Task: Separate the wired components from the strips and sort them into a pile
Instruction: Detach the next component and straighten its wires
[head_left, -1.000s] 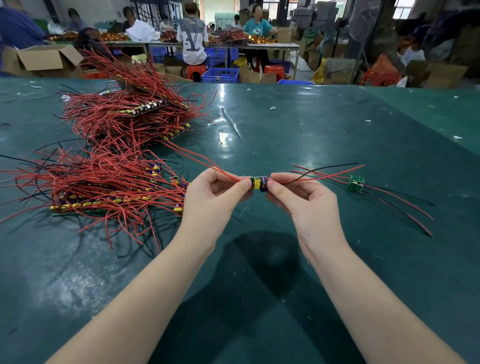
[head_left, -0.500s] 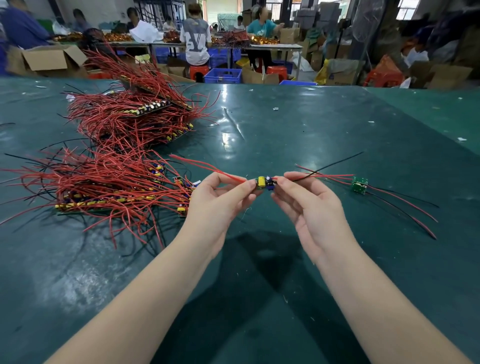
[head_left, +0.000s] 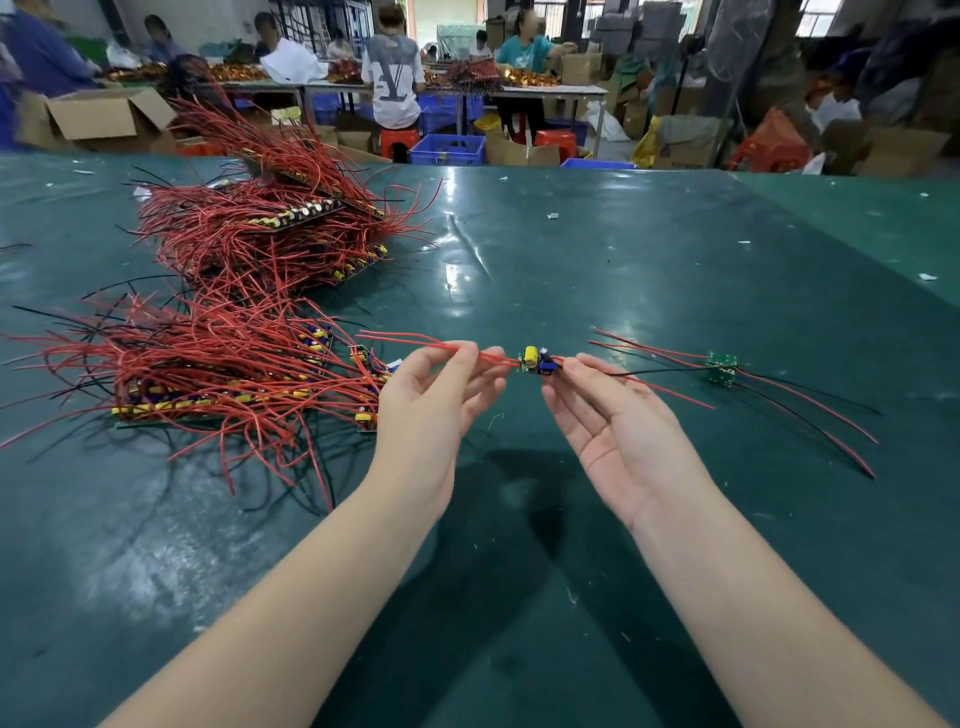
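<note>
A small wired board (head_left: 537, 361), with a yellow part and a blue part on it, is held above the green worktop (head_left: 597, 249) between the two hands. The left hand (head_left: 434, 402) pinches the red wires that run off to the left, thumb and forefinger closed on them, the other fingers (head_left: 480, 392) loosely curved. The right hand (head_left: 610, 423) lies palm up with its fingers nearly straight, the tips touching the board's right end and the black and red wires lying across them; whether the thumb presses down on the board I cannot tell. The board looks already free of its strip, so the step in hand seems to be passing it to the right, where one separated green board (head_left: 721, 368) lies with its wires spread. To do this well, carry the piece by the board, not by the wires, so the solder joints are not strained; let the left hand release only once the right has a sure hold. Lay it just beside the green board with wires pointing the same way, so the pile stays untangled. The strips still to be worked (head_left: 218, 374) lie in a red tangle at the left, with a further stack (head_left: 270, 234) behind.
</note>
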